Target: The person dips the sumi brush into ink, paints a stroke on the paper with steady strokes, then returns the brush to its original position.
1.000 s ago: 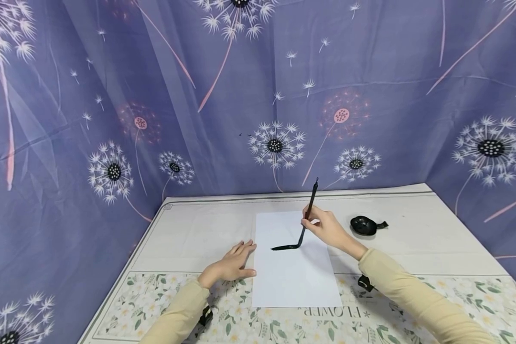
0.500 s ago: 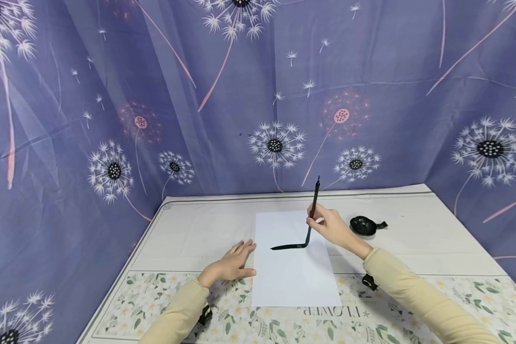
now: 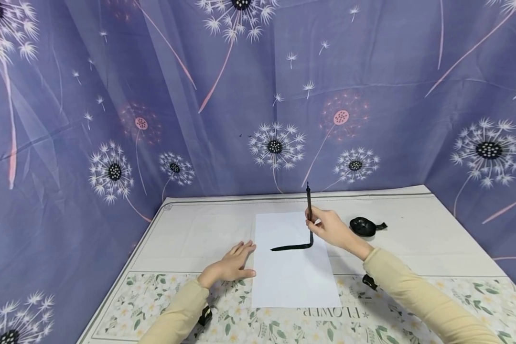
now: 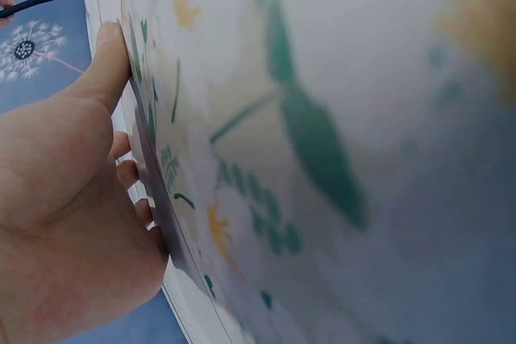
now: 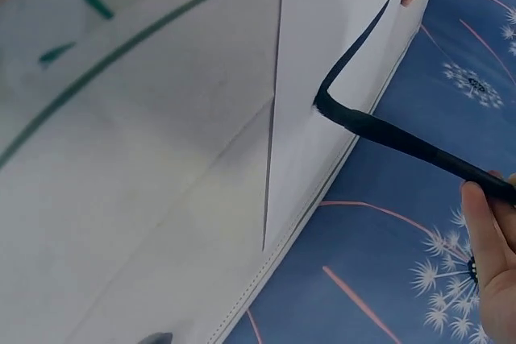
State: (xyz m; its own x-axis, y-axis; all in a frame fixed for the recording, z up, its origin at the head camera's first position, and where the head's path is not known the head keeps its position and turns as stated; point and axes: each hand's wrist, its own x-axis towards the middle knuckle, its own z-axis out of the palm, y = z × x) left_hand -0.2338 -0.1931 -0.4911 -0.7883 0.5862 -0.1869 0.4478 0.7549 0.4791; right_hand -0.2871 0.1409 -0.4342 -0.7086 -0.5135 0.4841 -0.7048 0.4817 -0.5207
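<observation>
My right hand (image 3: 328, 227) pinches a dark brush (image 3: 309, 203) between thumb and fingers, its handle nearly upright. In the right wrist view the tip of the brush (image 5: 379, 130) meets the white paper (image 5: 302, 175). From that tip a black ink stroke (image 3: 289, 247) runs leftward across the sheet (image 3: 294, 282). My left hand (image 3: 232, 265) lies flat with fingers spread, beside the paper's left edge. The left wrist view shows that hand (image 4: 64, 167) with its thumb stretched along the flowered cloth (image 4: 242, 118).
To the right of the paper lies a small black dish (image 3: 363, 226) with a short handle. A white tablecloth (image 3: 198, 229) with a floral band covers the table. Behind it hangs a blue dandelion curtain (image 3: 223, 157).
My right hand has moved a little to the right with the brush, which now stands more upright. The ink stroke has grown longer toward the right. My left hand stays in place.
</observation>
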